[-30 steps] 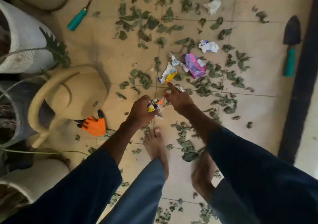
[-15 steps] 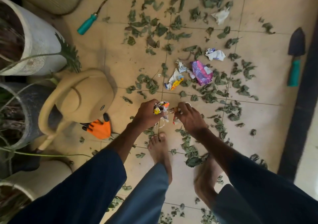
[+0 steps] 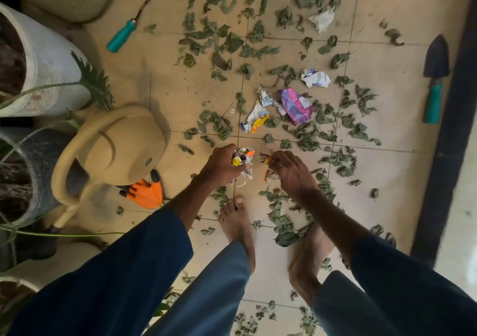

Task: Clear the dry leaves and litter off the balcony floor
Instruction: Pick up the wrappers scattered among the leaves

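L hand (image 3: pixel 222 166) grips wad of wrappers (image 3: pixel 242 156); R hand (image 3: pixel 290 174) pinches small scrap (image 3: pixel 265 158). Dry leaves (image 3: pixel 232 42) + pink wrapper (image 3: pixel 296 106) on tiled floor (image 3: pixel 167 77), watering can (image 3: pixel 121 142) at left.

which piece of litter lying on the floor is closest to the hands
The crumpled white-and-yellow wrapper, just beyond the left hand and right hand. The pink-and-purple wrapper, the white printed paper and the white tissue all lie farther away.

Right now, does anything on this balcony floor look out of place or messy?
Yes. Dry leaves and crumpled wrappers are strewn over the tiles. An orange glove lies on the floor, partly hidden by the watering can, and a trowel lies loose beside the dark threshold, where bare feet could catch it.
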Available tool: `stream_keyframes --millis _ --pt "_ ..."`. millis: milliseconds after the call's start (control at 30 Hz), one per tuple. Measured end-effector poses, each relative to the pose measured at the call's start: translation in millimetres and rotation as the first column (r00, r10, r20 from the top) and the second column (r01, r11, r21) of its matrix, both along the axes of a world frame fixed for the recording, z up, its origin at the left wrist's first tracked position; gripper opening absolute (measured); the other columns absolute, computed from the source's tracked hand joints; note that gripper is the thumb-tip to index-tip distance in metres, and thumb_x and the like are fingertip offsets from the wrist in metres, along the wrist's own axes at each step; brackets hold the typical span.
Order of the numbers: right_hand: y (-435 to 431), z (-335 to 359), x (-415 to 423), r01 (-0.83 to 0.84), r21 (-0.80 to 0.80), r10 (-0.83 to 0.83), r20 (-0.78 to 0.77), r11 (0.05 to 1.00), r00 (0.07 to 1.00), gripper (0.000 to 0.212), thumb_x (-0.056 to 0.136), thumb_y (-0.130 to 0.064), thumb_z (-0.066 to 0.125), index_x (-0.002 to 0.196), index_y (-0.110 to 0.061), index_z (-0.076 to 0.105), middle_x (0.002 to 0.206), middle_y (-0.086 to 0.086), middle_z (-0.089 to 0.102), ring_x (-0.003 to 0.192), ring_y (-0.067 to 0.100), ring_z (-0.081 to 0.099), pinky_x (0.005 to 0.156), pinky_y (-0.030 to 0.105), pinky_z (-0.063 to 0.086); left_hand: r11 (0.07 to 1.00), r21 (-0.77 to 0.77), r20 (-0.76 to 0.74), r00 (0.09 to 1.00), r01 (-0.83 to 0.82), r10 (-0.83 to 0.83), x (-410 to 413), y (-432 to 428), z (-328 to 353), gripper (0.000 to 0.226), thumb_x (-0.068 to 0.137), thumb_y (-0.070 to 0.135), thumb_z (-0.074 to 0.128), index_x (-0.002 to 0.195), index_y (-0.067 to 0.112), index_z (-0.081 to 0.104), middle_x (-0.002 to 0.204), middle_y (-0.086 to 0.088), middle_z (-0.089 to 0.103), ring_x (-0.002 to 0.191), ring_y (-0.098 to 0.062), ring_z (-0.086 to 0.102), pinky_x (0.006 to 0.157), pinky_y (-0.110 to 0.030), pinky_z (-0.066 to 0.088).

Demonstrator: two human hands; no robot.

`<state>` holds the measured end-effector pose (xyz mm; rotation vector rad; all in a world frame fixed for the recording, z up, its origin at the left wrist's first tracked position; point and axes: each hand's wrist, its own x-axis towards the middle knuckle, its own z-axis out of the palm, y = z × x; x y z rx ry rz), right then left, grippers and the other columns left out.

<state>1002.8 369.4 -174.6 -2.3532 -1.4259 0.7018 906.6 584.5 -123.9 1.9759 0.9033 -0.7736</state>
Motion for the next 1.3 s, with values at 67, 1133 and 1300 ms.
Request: stream_keyframes --millis 67,1133,1300 --pt "0.0 -10.6 -1.4 -0.024 0.012 0.024 -0.005 1.0 1.0 0.038 0.078 0.003 0.063 0.113 -0.008 0.074 0.131 0.019 0.06 0.119 0.039 0.059 0.1 0.051 0.053 1.0 -0.024 -0.02 1.0 -0.009 0.008 -5.1 0.6 -3.2 0.035 0.082 0.036 0.081 0.106 0.018 0.065 0.101 -0.008 0.07 0.084 -0.027 0.069 0.067 -0.038 0.057" --pt "-19.9 -36.1 -39.4 0.182 -0.281 -0.193 -0.013 0.942 0.981 0.015 0.091 -0.011 0.065 0.1 -0.008 0.077 0.107 0.016 0.068 0.091 0.027 0.061 0.079 0.037 0.054 0.998 -0.06 -0.095 0.995 -0.001 -0.004 -40.9 4.7 -21.3 0.05 0.086 0.032 0.081 0.125 0.007 0.064 0.12 -0.013 0.068 0.096 -0.027 0.068 0.072 -0.036 0.056" --pt "-17.1 -5.1 -21.2 0.23 -0.324 -0.281 -0.121 0.918 0.952 0.032 0.073 -0.005 0.081 0.099 -0.024 0.081 0.115 0.003 0.069 0.109 0.029 0.058 0.093 0.045 0.045 0.997 -0.072 -0.114 0.993 0.001 -0.01 -36.9 10.7 -14.1 0.043 0.081 0.042 0.081 0.108 0.016 0.06 0.116 -0.013 0.067 0.097 -0.029 0.066 0.059 -0.026 0.041"
